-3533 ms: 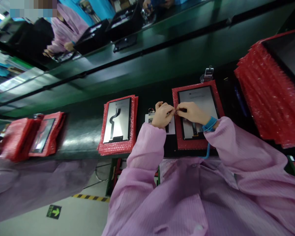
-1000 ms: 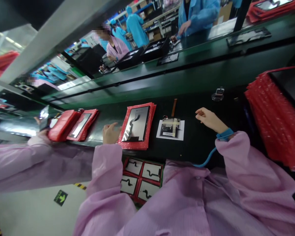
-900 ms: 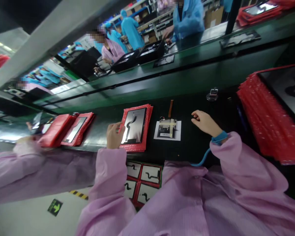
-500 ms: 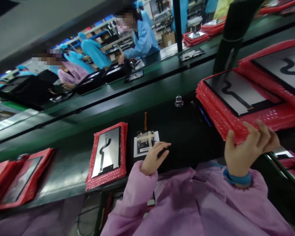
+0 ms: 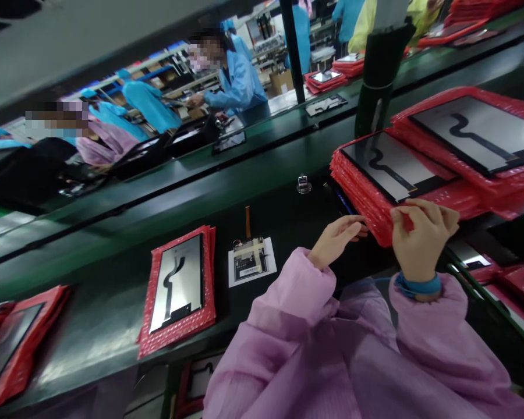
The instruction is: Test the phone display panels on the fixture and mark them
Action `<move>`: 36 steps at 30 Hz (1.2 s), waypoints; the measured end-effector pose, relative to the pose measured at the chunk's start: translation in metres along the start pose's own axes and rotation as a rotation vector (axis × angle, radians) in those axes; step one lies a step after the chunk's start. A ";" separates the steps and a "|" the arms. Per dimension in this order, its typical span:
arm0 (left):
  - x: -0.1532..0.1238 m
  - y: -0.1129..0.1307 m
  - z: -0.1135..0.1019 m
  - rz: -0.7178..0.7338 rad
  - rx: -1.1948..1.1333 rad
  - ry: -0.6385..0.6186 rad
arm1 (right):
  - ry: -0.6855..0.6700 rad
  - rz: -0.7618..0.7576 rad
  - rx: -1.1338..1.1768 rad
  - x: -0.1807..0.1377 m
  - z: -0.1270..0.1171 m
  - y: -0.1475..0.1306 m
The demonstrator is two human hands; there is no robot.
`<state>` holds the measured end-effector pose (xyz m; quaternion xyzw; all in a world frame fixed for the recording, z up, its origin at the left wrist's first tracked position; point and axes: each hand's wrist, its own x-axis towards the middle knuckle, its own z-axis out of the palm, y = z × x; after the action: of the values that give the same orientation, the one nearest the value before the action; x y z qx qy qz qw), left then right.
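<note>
A stack of red bubble-wrap sleeves (image 5: 358, 195) lies at the right, with a display panel (image 5: 393, 166) on top carrying a bent black flex cable. My left hand (image 5: 338, 237) is open, fingers stretched toward the stack's near left side, tips at or close to the red wrap. My right hand (image 5: 423, 235), with a blue wristband, is at the panel's near edge. Its thumb and index finger are curled together in a pinch; what is between them cannot be made out.
Left of my hands, a small circuit assembly (image 5: 250, 259) rests on white paper. Further left is another panel (image 5: 177, 285) on red bubble wrap. A small metallic piece (image 5: 303, 184) stands behind. A second panel stack (image 5: 480, 131) is at far right. Co-workers (image 5: 238, 78) work across the bench.
My left hand has moved right, away from the circuit assembly to the red stack. My right hand has gone from spread fingers to a pinch at the panel's edge. The view has shifted right.
</note>
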<state>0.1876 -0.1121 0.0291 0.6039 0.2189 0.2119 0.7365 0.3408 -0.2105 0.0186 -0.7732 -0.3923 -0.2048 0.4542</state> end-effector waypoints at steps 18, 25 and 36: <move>0.008 0.025 0.002 0.109 -0.491 0.376 | 0.064 -0.271 0.073 -0.045 -0.028 -0.029; -0.089 -0.002 -0.060 0.026 -0.403 0.665 | -0.495 0.310 0.550 -0.057 -0.005 -0.027; -0.106 -0.040 -0.095 -0.174 -0.475 0.697 | -0.950 0.693 0.746 -0.048 0.046 -0.027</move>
<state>0.0486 -0.1051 -0.0199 0.2893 0.4498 0.3848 0.7523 0.2882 -0.1837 -0.0217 -0.6519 -0.3233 0.4610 0.5079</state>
